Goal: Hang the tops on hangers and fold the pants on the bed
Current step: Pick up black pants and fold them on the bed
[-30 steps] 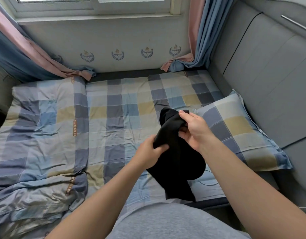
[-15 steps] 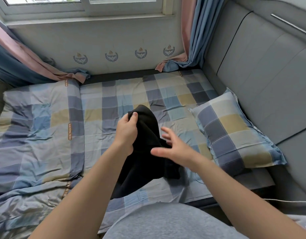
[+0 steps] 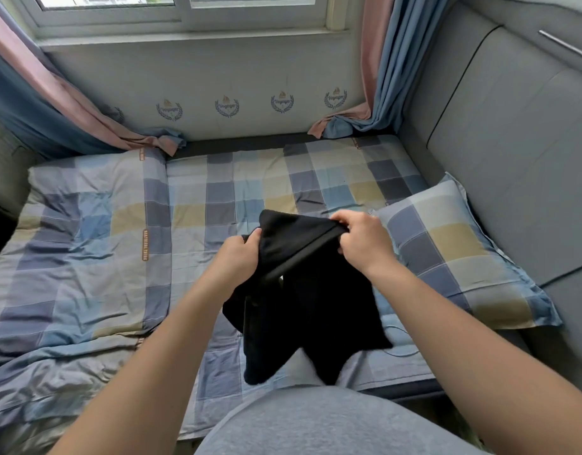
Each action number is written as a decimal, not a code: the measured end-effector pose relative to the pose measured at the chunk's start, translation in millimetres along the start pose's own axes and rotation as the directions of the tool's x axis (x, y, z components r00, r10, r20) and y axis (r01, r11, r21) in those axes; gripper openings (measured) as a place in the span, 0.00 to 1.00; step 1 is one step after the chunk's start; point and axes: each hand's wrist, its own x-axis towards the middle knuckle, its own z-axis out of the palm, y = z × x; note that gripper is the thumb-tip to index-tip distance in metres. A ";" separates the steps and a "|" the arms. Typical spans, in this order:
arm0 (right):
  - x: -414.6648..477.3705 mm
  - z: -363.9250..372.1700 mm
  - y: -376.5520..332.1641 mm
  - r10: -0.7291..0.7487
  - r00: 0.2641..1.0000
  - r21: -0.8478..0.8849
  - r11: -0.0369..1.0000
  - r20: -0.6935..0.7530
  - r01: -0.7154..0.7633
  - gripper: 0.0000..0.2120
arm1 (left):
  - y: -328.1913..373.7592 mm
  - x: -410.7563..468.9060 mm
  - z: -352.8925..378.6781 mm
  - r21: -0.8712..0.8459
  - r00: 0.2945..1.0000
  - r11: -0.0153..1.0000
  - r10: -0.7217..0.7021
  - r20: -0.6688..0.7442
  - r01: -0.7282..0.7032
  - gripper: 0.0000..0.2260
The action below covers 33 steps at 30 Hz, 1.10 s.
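A black garment point(image 3: 302, 290) hangs in the air above the checked bed point(image 3: 217, 198), its two lower ends dangling toward the bed's near edge. My left hand point(image 3: 238, 257) grips its upper edge on the left side. My right hand point(image 3: 362, 239) grips the same upper edge on the right, so the band is stretched between both hands. No hanger is in view.
A checked pillow point(image 3: 453, 251) lies to the right against the grey padded headboard point(image 3: 513, 142). A rumpled checked quilt point(image 3: 76, 257) covers the bed's left half. Pink and blue curtains point(image 3: 371, 77) hang at the window wall behind.
My right hand, open half a second ago, has taken hold of the garment's upper edge again. Both hands have spread apart and the garment now hangs stretched between them.
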 end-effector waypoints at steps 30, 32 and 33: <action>-74.6 69.4 33.3 0.078 0.927 0.288 0.938 0.368 -0.194 0.48 | 43.4 -16.6 13.1 -0.836 0.905 0.383 -0.007 0.424 0.394 0.17; -74.8 74.2 43.7 0.116 0.940 0.255 0.945 0.321 -0.204 0.29 | 44.9 -12.9 8.6 -0.854 0.912 0.359 0.019 0.409 0.375 0.14; -74.2 73.4 48.0 0.137 0.950 0.239 0.949 0.282 -0.208 0.17 | 45.4 -11.2 6.1 -0.854 0.916 0.366 0.013 0.401 0.369 0.15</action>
